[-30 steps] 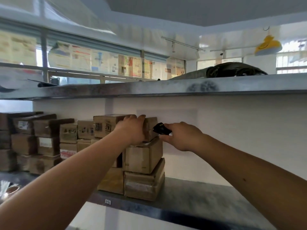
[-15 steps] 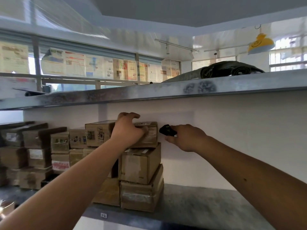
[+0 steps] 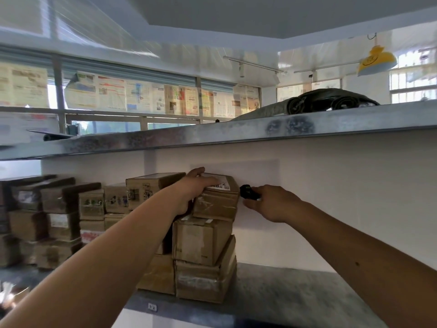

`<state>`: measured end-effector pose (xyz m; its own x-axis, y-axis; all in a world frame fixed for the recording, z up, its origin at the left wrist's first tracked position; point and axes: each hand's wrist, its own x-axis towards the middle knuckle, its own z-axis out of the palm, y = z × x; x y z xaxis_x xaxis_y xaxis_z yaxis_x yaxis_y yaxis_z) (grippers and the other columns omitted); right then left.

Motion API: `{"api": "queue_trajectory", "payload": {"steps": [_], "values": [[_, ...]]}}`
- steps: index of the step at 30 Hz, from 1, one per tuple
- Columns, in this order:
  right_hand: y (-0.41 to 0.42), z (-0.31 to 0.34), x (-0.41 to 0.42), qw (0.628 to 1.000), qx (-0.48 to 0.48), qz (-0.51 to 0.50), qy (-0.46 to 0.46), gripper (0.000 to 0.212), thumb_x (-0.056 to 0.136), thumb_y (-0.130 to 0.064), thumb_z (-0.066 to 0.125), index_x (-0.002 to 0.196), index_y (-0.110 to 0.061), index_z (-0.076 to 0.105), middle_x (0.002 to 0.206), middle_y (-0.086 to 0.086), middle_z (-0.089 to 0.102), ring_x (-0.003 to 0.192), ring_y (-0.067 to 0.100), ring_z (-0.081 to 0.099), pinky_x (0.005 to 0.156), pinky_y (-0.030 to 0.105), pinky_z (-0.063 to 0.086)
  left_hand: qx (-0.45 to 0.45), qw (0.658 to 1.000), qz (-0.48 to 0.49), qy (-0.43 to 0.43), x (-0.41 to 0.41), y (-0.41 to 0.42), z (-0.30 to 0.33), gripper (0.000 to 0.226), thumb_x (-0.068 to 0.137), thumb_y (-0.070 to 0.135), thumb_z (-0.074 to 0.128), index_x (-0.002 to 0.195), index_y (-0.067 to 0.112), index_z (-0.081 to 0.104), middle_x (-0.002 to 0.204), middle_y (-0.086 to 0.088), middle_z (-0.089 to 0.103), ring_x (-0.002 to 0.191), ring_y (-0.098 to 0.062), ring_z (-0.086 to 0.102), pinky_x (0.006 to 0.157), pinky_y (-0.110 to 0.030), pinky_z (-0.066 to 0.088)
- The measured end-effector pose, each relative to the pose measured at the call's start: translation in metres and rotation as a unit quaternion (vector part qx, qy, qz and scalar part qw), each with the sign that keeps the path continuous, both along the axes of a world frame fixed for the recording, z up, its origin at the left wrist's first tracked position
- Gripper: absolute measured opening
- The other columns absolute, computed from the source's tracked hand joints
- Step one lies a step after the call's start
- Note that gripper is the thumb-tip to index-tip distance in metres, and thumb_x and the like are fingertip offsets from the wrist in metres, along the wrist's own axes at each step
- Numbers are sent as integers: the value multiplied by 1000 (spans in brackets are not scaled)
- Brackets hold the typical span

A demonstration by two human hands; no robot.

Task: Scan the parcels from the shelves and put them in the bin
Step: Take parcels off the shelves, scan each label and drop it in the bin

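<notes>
- Fingers (image 3: 208,179) of the left hand (image 3: 189,192) lay over the top parcel (image 3: 216,202), thumb at its near left side, gripping it
- That parcel capped a three-box stack (image 3: 203,263) at the shelf's (image 3: 272,292) front edge
- More boxes (image 3: 59,216) crowded the shelf's left end
- The right hand (image 3: 272,203) clenched a black scanner (image 3: 247,192), just beside the parcel's right edge

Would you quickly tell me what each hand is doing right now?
Left hand: grips the top parcel.
Right hand: holds the black scanner.
</notes>
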<state>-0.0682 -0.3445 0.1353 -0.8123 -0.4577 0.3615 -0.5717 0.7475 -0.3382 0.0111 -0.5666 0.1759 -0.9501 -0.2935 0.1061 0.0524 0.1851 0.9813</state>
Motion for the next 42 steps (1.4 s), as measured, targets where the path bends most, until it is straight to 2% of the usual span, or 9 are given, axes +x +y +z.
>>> {"api": "queue_trajectory", "payload": {"steps": [2,6,12,18,24,31,35,38,42], "values": [[0,-4,1,1000,-14,7,-2,67,99,-66,52,157,-32,43,148,1,58,119,21,60,91,30,50,8,999,-26,-17,4,-2,4,101,82,19,88,161,42,29,133,-15,64,107,-36,73,93,-49,61],[1,-4,8,999,-40,5,12,69,99,-66,51,158,-32,39,149,0,57,121,21,60,93,30,50,17,999,-43,11,13,4,7,108,85,2,82,161,50,23,133,-10,65,105,-34,73,73,-41,63],[12,6,28,997,-79,20,9,68,101,-61,52,158,-29,39,145,3,59,121,22,59,99,34,51,4,988,4,151,18,14,-8,115,70,-14,84,154,49,37,136,-3,65,122,-30,65,105,-54,54],[26,1,61,997,-71,19,12,66,101,-63,50,159,-33,38,144,1,60,112,19,61,87,31,52,-158,964,66,205,47,22,-15,97,49,48,99,133,57,51,140,2,52,119,-20,62,103,-45,57],[44,-11,116,998,-62,-4,12,64,101,-63,51,158,-38,38,147,-1,59,118,20,61,88,33,52,-285,930,76,221,105,43,-27,104,60,39,100,136,63,33,152,6,28,134,-22,41,115,-45,45],[51,-36,205,997,-69,-15,8,58,101,-60,51,155,-39,43,142,-3,63,117,20,62,91,35,53,-279,940,57,189,194,51,-62,132,57,40,102,148,68,10,168,4,6,147,-27,30,117,-42,34],[47,-57,265,999,-50,-16,-5,52,101,-60,50,150,-44,48,136,-4,66,103,17,60,79,32,47,-247,953,63,161,253,46,-88,136,54,39,103,152,64,12,162,3,17,136,-22,39,115,-46,39],[46,-74,313,999,-45,-7,-24,51,101,-64,47,148,-45,49,134,-6,66,95,14,56,73,30,45,-214,962,60,158,299,41,-112,134,53,36,103,153,62,17,148,5,27,126,-18,43,107,-37,44],[53,-101,376,998,-36,6,-54,54,98,-70,46,149,-52,45,141,-12,63,113,14,62,89,33,53,-193,967,29,161,356,36,-151,136,52,40,104,156,57,18,142,11,28,126,-13,43,111,-38,44]]}}
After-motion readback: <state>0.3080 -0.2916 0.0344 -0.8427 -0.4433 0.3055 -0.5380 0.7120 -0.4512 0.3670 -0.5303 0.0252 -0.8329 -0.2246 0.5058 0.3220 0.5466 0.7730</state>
